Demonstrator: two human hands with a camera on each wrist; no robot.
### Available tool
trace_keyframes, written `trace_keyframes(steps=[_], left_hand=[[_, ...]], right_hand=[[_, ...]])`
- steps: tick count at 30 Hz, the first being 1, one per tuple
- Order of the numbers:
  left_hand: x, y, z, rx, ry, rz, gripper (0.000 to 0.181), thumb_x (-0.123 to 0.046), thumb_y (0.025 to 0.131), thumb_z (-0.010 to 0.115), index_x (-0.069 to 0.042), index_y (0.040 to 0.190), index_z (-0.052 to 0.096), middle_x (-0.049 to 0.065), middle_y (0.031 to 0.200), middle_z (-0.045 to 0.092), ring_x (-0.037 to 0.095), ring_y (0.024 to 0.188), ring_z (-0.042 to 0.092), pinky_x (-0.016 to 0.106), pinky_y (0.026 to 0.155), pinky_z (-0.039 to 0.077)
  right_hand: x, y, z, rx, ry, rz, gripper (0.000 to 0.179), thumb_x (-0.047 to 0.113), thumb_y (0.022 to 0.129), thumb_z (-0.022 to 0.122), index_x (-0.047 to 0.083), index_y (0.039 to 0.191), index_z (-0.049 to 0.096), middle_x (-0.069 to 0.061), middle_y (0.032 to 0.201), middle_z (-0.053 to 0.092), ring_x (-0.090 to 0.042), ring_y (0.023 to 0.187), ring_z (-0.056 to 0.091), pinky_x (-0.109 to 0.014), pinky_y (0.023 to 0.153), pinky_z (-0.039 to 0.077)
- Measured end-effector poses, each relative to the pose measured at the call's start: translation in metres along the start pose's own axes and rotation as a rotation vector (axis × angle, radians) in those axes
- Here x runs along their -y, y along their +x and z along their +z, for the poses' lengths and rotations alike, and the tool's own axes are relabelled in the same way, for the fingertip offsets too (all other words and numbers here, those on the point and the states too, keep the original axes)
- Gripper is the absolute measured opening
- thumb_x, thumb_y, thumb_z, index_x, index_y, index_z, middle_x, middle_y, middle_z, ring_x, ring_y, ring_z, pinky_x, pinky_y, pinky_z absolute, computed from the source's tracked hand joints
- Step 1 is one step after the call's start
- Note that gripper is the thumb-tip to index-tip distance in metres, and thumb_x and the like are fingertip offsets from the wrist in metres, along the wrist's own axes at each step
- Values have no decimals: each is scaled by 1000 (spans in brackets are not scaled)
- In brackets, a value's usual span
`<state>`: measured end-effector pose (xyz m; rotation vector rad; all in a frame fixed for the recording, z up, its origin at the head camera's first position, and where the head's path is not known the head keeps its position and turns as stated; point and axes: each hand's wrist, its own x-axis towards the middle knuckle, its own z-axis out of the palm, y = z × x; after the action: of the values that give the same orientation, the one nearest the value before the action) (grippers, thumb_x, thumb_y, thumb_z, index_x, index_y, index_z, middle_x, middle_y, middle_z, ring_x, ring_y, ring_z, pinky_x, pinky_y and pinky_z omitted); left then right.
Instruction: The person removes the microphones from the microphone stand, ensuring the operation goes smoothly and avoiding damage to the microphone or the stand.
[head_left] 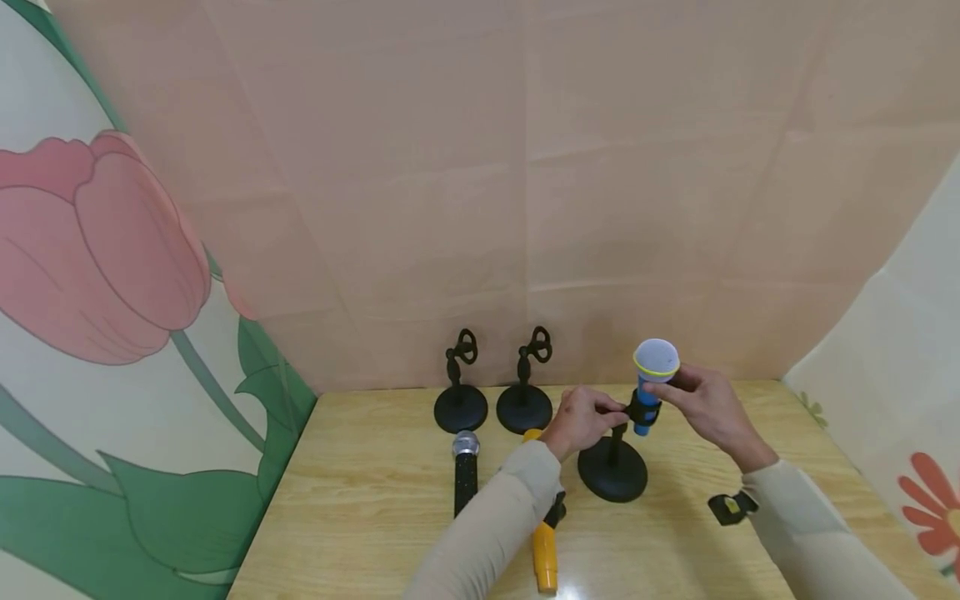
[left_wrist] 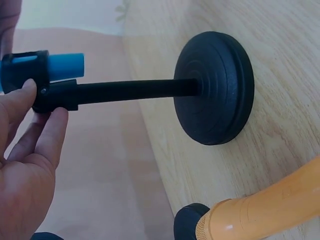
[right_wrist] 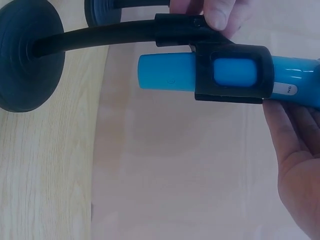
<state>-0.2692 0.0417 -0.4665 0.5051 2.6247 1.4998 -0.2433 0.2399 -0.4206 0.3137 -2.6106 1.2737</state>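
A blue microphone (head_left: 656,360) with a pale head and a yellow ring stands upright, its handle passing through the black clip (right_wrist: 234,96) of a microphone stand (head_left: 613,473). The handle's lower end (left_wrist: 67,66) sticks out below the clip. My left hand (head_left: 585,419) pinches the stand where the clip joins the stem, thumb on one side and fingers on the other. With the right hand (head_left: 708,408) I hold the microphone just under its head, fingers along the handle in the right wrist view. The stand's round base rests on the wooden table.
Two more black microphone stands (head_left: 461,407) (head_left: 524,407) with bare ring clips stand at the table's back edge. A black microphone with a silver head (head_left: 466,467) lies left of my left forearm. A yellow-orange microphone (head_left: 545,557) lies partly under that arm.
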Motion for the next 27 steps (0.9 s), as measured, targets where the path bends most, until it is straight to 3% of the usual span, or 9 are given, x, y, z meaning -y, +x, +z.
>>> trace_keyframes(steps=[5, 7, 10, 15, 17, 27], left_hand=[[-1, 0, 0, -1, -24, -24, 6, -18, 86, 79, -19, 91, 83, -13, 84, 74, -2, 73, 62, 16, 66, 52], [-1, 0, 0, -1, -29, -28, 6, -19, 86, 79, -19, 91, 83, -14, 84, 74, -2, 73, 62, 16, 67, 52], [0, 0, 0, -4, -31, -26, 6, -19, 86, 79, -19, 92, 82, -14, 84, 74, -2, 73, 62, 16, 67, 52], [1, 0, 1, -8, -37, -10, 7, -20, 86, 80, -19, 92, 82, -13, 84, 74, -2, 73, 62, 16, 67, 52], [1, -1, 1, -9, -44, -10, 7, -20, 86, 80, -19, 92, 83, -14, 83, 74, -2, 73, 62, 16, 66, 52], [4, -2, 4, -20, -77, -30, 7, -19, 85, 80, -19, 92, 83, -16, 81, 72, -2, 72, 62, 17, 66, 52]], right_hand=[[3, 0, -2, 4, 5, 2, 48, 29, 95, 72, -9, 123, 64, -27, 114, 68, -26, 102, 67, -15, 73, 48], [3, 1, -2, 2, 5, -3, 48, 28, 94, 72, -9, 123, 64, -27, 115, 68, -28, 103, 66, -15, 73, 48], [3, 2, -4, -7, -2, -16, 47, 27, 94, 72, -9, 122, 65, -27, 115, 68, -25, 102, 66, -15, 72, 48], [5, 3, -7, -22, -3, -34, 44, 26, 93, 73, -8, 120, 66, -26, 113, 69, 6, 92, 59, -13, 72, 48], [6, 3, -7, -25, 4, -39, 43, 25, 93, 73, -8, 120, 66, -26, 112, 69, 12, 90, 56, -13, 72, 48], [8, 3, -9, -15, 33, -35, 46, 24, 95, 72, -9, 125, 63, -28, 116, 67, 13, 90, 56, -13, 71, 49]])
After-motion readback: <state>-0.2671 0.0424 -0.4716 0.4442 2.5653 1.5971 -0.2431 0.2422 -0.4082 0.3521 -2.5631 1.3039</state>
